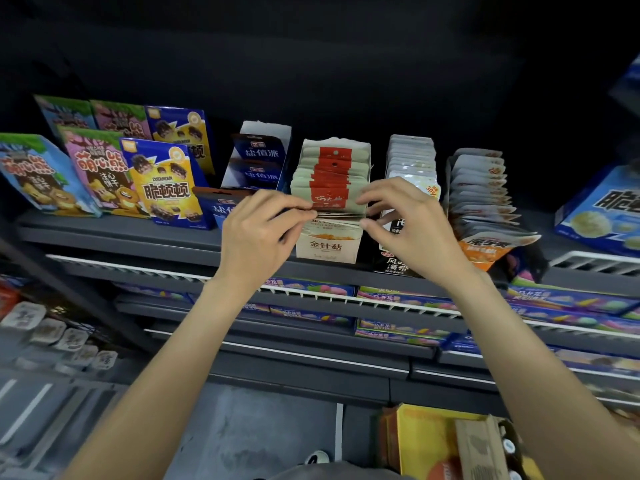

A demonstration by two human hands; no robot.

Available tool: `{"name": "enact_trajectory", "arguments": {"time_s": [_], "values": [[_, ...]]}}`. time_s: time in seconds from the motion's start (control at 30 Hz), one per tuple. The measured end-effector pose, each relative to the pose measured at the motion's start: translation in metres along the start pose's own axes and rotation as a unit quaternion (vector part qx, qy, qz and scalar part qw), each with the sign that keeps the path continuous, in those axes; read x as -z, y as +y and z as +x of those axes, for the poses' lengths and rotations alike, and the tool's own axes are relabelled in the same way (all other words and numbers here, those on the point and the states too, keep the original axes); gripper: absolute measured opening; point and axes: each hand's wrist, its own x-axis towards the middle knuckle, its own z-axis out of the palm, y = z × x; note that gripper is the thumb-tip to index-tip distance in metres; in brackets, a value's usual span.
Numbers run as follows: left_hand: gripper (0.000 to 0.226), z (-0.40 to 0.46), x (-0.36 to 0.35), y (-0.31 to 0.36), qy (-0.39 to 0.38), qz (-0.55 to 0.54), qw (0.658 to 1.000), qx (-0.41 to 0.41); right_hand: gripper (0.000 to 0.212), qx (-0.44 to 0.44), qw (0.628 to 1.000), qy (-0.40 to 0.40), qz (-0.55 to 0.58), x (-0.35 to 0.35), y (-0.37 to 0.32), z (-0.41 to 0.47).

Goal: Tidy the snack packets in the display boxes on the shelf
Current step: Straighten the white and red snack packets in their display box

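A cream display box (325, 245) stands on the top shelf, filled with a row of pale green and red snack packets (332, 168). My left hand (259, 233) pinches the left edge of the frontmost packets at the box's rim. My right hand (412, 223) pinches the right edge of the same front packets. To the left stands a blue and white display box (258, 157) with blue packets. To the right are a black box with grey-white packets (410, 157) and a row of grey packets with orange fronts (481, 199), leaning forward.
Large biscuit bags (104, 168) lean at the left of the dark shelf (121, 233). A blue box (602, 209) sits far right. Lower shelves hold purple and blue boxes (408, 299) behind white wire rails. A yellow carton (426, 441) is at the bottom right.
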Motion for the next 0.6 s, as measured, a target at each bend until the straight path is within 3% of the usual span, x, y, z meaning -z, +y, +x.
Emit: {"name": "enact_trajectory", "arguments": {"time_s": [0.17,0.4,0.5,0.6], "values": [[0.009,0.002,0.001,0.001,-0.003,-0.009,1.000,0.001,0.016,-0.066,0.997,-0.003,0.028,0.008,0.001,0.015],[0.007,0.000,0.000,-0.001,0.005,-0.012,1.000,-0.005,0.013,-0.008,0.993,-0.032,-0.117,0.002,0.002,0.031],[0.006,0.000,-0.001,-0.001,0.016,-0.004,1.000,-0.004,0.010,0.003,0.986,0.034,-0.164,-0.001,-0.004,0.030],[0.005,0.002,-0.001,-0.001,0.015,-0.014,1.000,0.013,0.011,-0.026,0.986,0.138,-0.089,0.005,-0.017,0.035]]}}
